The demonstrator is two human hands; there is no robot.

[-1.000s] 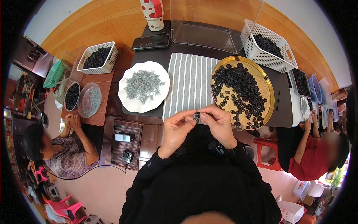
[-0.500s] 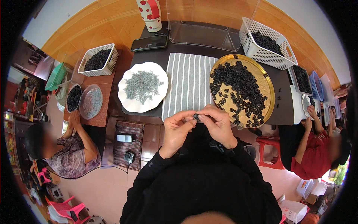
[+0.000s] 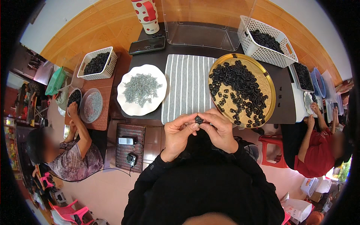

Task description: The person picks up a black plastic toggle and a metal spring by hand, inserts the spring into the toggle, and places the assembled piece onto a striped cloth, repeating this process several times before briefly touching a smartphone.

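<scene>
Between the fingertips of both hands is a small black plastic part, held just off the table's front edge. My left hand pinches it from the left with thumb and fingers. From the other side my right hand grips it too, thumb and forefinger bent in close. Beyond them lies a grey and white striped cloth. A white scalloped plate on the left bears a heap of small silvery metal pieces. To the right, a round gold tray carries many loose black parts.
Behind are a phone, a spotted tumbler, a clear plastic box and a white basket of black parts. Co-workers sit left and right. A wicker tray with devices lies lower left; a red stool stands right.
The black part has turned and shows more between my fingertips. My hands stay in nearly the same place. The left co-worker's hand has moved up to a bowl of black parts.
</scene>
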